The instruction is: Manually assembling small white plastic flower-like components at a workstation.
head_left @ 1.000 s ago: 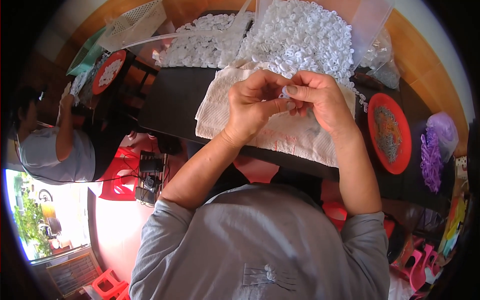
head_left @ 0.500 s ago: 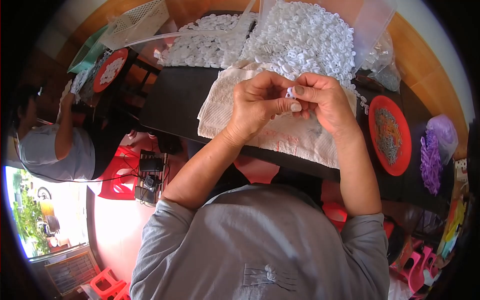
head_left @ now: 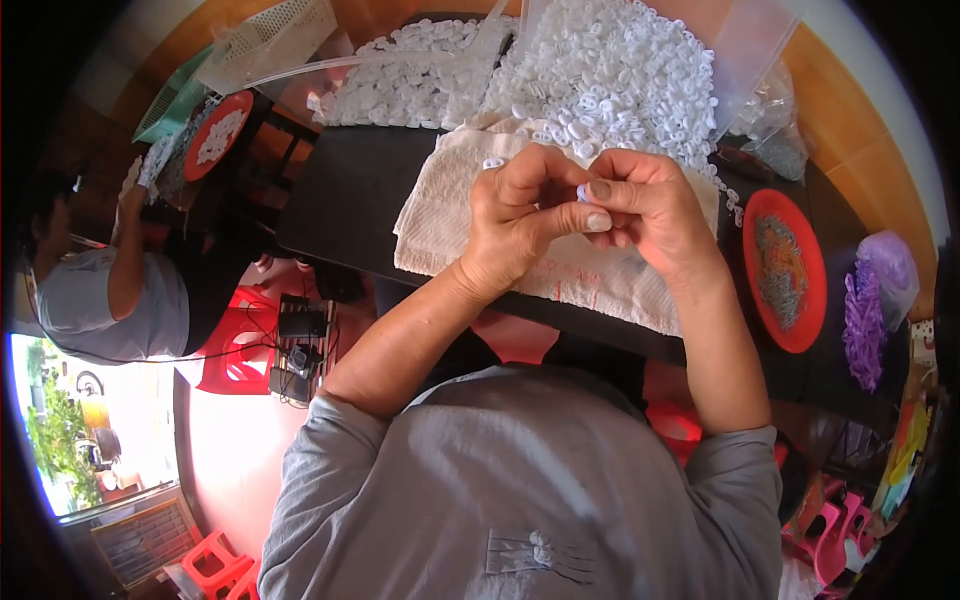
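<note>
My left hand [head_left: 522,212] and my right hand [head_left: 645,205] meet over a folded beige towel [head_left: 428,222] on the dark table. Both are closed, thumbs and fingertips pinched round a small white plastic piece [head_left: 583,194], which is mostly hidden by the fingers. Behind my left knuckles, another white plastic piece [head_left: 493,163] with holes shows at the towel's far part. A large heap of similar white pieces [head_left: 610,75] lies just beyond my hands, spilling onto the towel's far edge.
Another pile of white pieces [head_left: 400,85] lies at the back left. A red plate [head_left: 757,285] of small metal parts stands at the right, beside a purple bundle [head_left: 862,325]. On the far left, a person [head_left: 115,300] sits near another red plate [head_left: 238,112] with white pieces.
The white piece between my fingertips is more covered now. A white piece has come into view behind my left hand. Both hands stay nearly in place.
</note>
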Motion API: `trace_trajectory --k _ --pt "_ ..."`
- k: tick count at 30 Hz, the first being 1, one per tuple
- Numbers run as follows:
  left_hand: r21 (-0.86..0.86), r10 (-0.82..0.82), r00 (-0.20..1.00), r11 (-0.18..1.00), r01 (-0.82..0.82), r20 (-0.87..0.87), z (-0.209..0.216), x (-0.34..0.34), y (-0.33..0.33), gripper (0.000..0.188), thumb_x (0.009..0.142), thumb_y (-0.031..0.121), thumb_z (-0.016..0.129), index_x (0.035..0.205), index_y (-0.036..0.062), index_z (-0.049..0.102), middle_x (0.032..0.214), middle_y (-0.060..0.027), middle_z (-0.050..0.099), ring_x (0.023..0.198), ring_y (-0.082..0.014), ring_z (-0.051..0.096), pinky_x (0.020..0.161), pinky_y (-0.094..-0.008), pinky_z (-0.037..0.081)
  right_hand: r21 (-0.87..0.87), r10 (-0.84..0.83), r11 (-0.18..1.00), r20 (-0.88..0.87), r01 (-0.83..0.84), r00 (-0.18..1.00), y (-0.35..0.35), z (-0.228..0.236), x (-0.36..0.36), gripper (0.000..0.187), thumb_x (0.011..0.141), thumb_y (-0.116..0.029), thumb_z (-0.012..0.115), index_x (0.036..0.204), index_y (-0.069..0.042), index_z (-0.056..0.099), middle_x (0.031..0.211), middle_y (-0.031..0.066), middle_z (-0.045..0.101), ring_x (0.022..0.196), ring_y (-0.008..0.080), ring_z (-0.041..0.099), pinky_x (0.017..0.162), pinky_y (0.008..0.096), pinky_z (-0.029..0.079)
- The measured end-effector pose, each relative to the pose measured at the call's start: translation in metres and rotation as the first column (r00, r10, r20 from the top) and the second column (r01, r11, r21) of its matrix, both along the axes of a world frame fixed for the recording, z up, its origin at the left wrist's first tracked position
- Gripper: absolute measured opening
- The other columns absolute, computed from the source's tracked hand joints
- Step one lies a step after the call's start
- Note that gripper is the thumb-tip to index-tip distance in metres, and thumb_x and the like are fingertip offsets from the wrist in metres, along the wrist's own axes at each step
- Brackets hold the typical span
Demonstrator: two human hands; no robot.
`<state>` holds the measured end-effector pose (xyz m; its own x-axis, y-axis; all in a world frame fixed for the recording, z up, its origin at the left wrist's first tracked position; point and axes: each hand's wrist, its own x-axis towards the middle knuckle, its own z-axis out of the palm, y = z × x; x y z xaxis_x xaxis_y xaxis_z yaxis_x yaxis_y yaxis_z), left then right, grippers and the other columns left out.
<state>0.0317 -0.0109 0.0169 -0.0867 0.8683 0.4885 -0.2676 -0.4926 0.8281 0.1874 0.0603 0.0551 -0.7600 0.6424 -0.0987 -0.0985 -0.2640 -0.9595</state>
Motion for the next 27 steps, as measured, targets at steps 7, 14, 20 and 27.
trace_trajectory --k 7,14,20,27 --pt "0.066 0.05 0.998 0.996 -0.052 0.032 -0.003 0.005 0.003 0.024 0.076 -0.005 0.073 0.089 -0.0021 0.054 0.078 -0.0096 0.064 0.073 -0.0174 0.068 0.063 -0.0286 0.058 -0.024 -0.07 0.997 -0.024 0.069 0.997 -0.001 -0.001 -0.003 0.023 0.083 -0.02 0.07 0.086 0.0 0.06 0.063 0.0024 0.057 0.047 0.0107 0.055 0.041 0.0193 0.04" --pt "0.127 0.121 0.975 0.987 -0.099 -0.185 -0.003 -0.001 0.0 0.028 0.074 -0.005 0.075 0.09 -0.0017 0.053 0.079 -0.0087 0.064 0.072 -0.017 0.068 0.061 -0.0284 0.058 0.009 -0.012 1.0 -0.004 0.012 1.0 -0.001 -0.006 -0.001 0.023 0.083 -0.02 0.07 0.084 0.0 0.06 0.062 0.0013 0.055 0.045 0.0091 0.05 0.042 0.0196 0.04" --pt "0.113 0.089 0.991 0.991 -0.077 -0.103 -0.003 0.0 -0.002 0.028 0.074 -0.006 0.075 0.086 -0.0013 0.05 0.074 -0.011 0.064 0.066 -0.0202 0.069 0.056 -0.0305 0.059 -0.062 0.02 0.998 -0.019 -0.021 1.0 -0.005 -0.008 -0.005 0.02 0.086 -0.019 0.066 0.084 0.0 0.059 0.061 0.0023 0.054 0.044 0.0095 0.049 0.041 0.0205 0.04" --pt "0.006 -0.032 0.999 0.999 0.032 0.003 0.002 -0.006 0.006 0.027 0.075 -0.014 0.069 0.082 -0.0014 0.046 0.073 -0.017 0.063 0.063 -0.0287 0.068 0.052 -0.0352 0.06 -0.087 0.066 0.993 -0.133 -0.078 0.989 0.0 -0.015 -0.009 0.018 0.089 -0.016 0.062 0.084 0.0 0.057 0.06 0.0006 0.051 0.044 0.0088 0.043 0.042 0.0221 0.037"
